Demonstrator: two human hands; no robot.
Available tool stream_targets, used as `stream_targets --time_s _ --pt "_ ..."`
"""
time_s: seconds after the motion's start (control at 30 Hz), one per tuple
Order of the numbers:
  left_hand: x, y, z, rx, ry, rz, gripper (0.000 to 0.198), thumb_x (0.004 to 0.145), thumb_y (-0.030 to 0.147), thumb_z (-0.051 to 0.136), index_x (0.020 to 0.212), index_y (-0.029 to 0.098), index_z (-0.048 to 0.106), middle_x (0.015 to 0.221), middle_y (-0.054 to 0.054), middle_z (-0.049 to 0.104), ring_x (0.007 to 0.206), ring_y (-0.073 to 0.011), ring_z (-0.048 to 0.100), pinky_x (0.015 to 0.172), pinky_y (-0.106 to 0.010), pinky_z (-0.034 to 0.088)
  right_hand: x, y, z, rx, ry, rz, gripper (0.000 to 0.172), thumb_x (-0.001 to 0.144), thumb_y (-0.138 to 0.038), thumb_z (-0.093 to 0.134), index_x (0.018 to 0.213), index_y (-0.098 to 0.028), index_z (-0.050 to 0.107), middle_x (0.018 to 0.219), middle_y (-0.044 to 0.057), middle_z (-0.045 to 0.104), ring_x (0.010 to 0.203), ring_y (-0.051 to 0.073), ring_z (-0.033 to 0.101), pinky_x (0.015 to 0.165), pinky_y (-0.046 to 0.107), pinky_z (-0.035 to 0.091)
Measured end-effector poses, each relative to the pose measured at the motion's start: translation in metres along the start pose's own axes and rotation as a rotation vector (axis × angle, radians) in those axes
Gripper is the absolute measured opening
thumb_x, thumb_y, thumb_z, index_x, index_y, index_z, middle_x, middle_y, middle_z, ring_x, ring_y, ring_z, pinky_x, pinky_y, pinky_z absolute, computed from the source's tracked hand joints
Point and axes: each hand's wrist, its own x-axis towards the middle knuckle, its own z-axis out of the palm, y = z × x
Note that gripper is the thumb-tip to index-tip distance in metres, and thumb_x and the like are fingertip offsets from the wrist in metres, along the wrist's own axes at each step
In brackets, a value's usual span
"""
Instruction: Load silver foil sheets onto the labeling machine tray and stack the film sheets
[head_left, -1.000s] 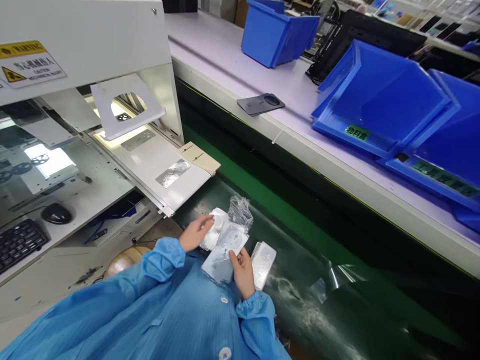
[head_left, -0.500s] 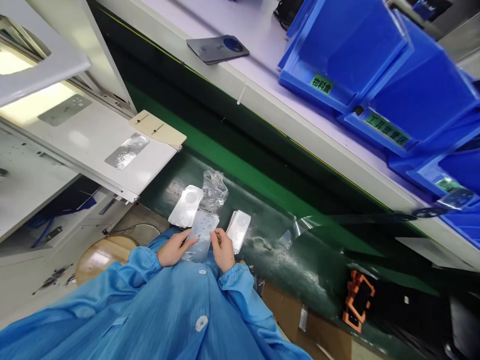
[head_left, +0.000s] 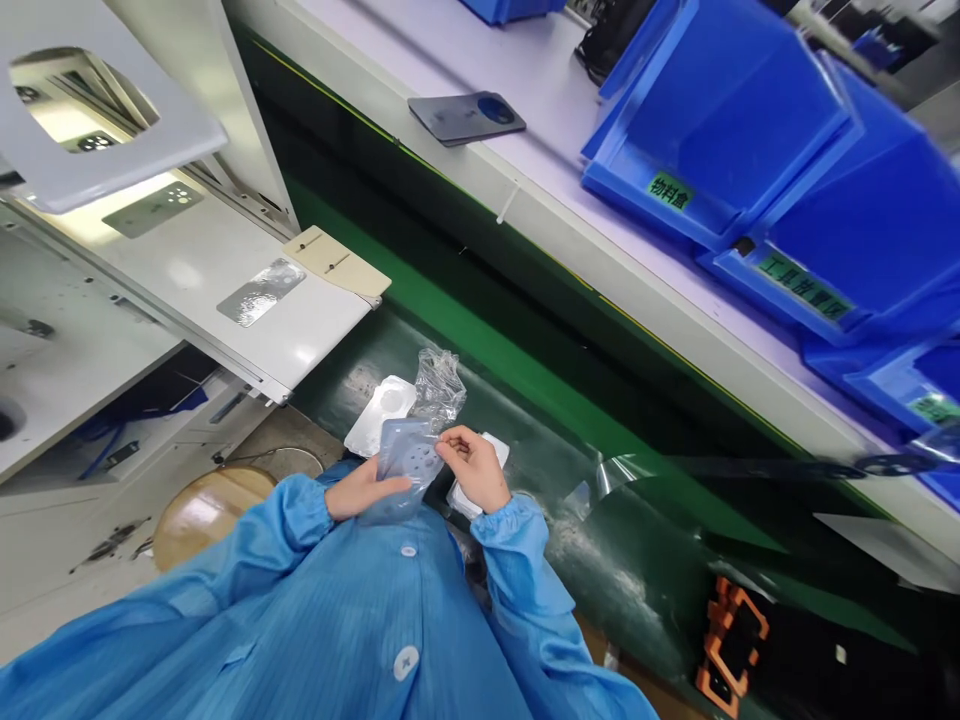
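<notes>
A thin bluish phone back panel (head_left: pixel 403 447) with camera holes, covered by clear film, is held low in front of my blue coat. My left hand (head_left: pixel 364 490) grips its left side, thumb across the front. At the panel's upper right edge, the fingertips of my right hand (head_left: pixel 477 468) pinch the clear film. Just beyond lies a stack of silvery film-covered panels (head_left: pixel 379 418), beside crumpled clear plastic (head_left: pixel 439 385). A second pale stack (head_left: pixel 460 500) is partly hidden under my right hand.
At left, a white machine bed (head_left: pixel 322 325) carries a shiny panel (head_left: pixel 261 292) and a grey panel (head_left: pixel 154 208). Dark phone panels (head_left: pixel 469 118) rest on the shelf edge, near blue bins (head_left: pixel 720 120). A wooden stool (head_left: pixel 214 515) stands lower left; an orange frame (head_left: pixel 731 645) lies lower right.
My right hand has moved right and up, from the panel's side to its upper right edge, now pinching film there. The panel has tilted in my left hand. The view has shifted slightly.
</notes>
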Motion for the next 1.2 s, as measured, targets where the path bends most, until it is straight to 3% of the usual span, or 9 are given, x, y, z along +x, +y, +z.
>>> stream_targets --time_s 0.1,0.3,0.47,0.57,0.67,0.77,0.93,1.1,1.2 --pt "0.003 0.005 0.0 -0.25 -0.091 -0.099 0.065 0.069 0.054 0.078 0.115 0.012 0.062 0.102 -0.013 0.073 0.095 -0.0297 0.067 0.086 -0.041 0.052 0.001 0.002 -0.001 0.037 0.086 -0.018 0.027 0.08 -0.038 0.068 0.098 -0.018 0.066 0.074 0.001 0.062 0.065 0.013 0.056 0.062 0.025 0.047" --pt "-0.007 0.001 -0.011 -0.201 0.06 -0.067 0.059 0.061 0.043 0.087 0.108 0.012 0.066 0.103 -0.01 0.074 0.095 -0.0266 0.067 0.086 -0.036 0.053 0.018 -0.001 -0.029 0.001 0.256 -0.072 0.028 0.078 -0.041 0.068 0.092 -0.017 0.069 0.081 0.004 0.067 0.075 0.017 0.063 0.072 0.03 0.052" --pt "-0.039 0.006 -0.04 -0.331 0.183 -0.069 0.053 0.066 0.042 0.084 0.104 0.01 0.068 0.101 -0.014 0.074 0.09 -0.0295 0.071 0.083 -0.04 0.056 0.069 0.014 -0.06 0.097 0.717 -0.141 0.038 0.079 -0.051 0.06 0.094 -0.016 0.062 0.085 0.005 0.065 0.07 0.016 0.062 0.061 0.029 0.054" --pt "-0.068 0.003 -0.067 -0.389 0.405 -0.08 0.055 0.066 0.042 0.084 0.107 0.01 0.067 0.104 -0.015 0.074 0.092 -0.0303 0.07 0.084 -0.04 0.057 0.1 0.042 -0.038 -0.002 0.505 -0.023 0.037 0.077 -0.05 0.06 0.089 -0.015 0.061 0.078 0.003 0.062 0.063 0.016 0.06 0.055 0.028 0.053" --pt "-0.087 -0.003 -0.085 -0.368 0.576 -0.079 0.062 0.062 0.041 0.087 0.112 0.012 0.065 0.107 -0.015 0.073 0.097 -0.0305 0.069 0.086 -0.04 0.057 0.121 0.072 0.013 -0.262 0.199 0.077 0.029 0.08 -0.041 0.054 0.088 -0.015 0.063 0.078 0.005 0.063 0.06 0.017 0.06 0.056 0.031 0.052" --pt "-0.092 -0.004 -0.091 -0.314 0.629 -0.05 0.065 0.058 0.04 0.089 0.112 0.013 0.064 0.111 -0.014 0.072 0.1 -0.0303 0.068 0.087 -0.039 0.056 0.132 0.083 0.057 -0.49 0.154 0.049 0.023 0.082 -0.031 0.05 0.087 -0.013 0.065 0.085 0.011 0.065 0.078 0.023 0.063 0.075 0.037 0.052" --pt "-0.08 0.007 -0.096 -0.192 0.518 0.023 0.057 0.06 0.042 0.087 0.105 0.013 0.066 0.106 -0.013 0.073 0.098 -0.0304 0.067 0.088 -0.041 0.054 0.127 0.036 0.089 -0.564 0.173 -0.158 0.03 0.085 -0.034 0.054 0.103 -0.014 0.065 0.107 0.016 0.063 0.099 0.027 0.06 0.088 0.041 0.048" --pt "-0.066 0.015 -0.1 -0.128 0.368 0.098 0.064 0.056 0.039 0.09 0.11 0.014 0.066 0.105 -0.011 0.073 0.099 -0.0284 0.066 0.09 -0.039 0.052 0.095 -0.023 0.12 -0.218 -0.317 -0.173 0.028 0.087 -0.047 0.058 0.093 -0.02 0.065 0.075 0.001 0.064 0.064 0.015 0.06 0.059 0.026 0.049" --pt "-0.062 0.016 -0.1 -0.198 0.357 0.092 0.064 0.061 0.052 0.085 0.108 0.013 0.067 0.1 -0.011 0.074 0.093 -0.0268 0.067 0.085 -0.035 0.054 0.081 -0.03 0.133 -0.149 -0.339 -0.108 0.03 0.085 -0.049 0.061 0.082 -0.02 0.062 0.062 -0.003 0.057 0.054 0.012 0.054 0.052 0.023 0.045"
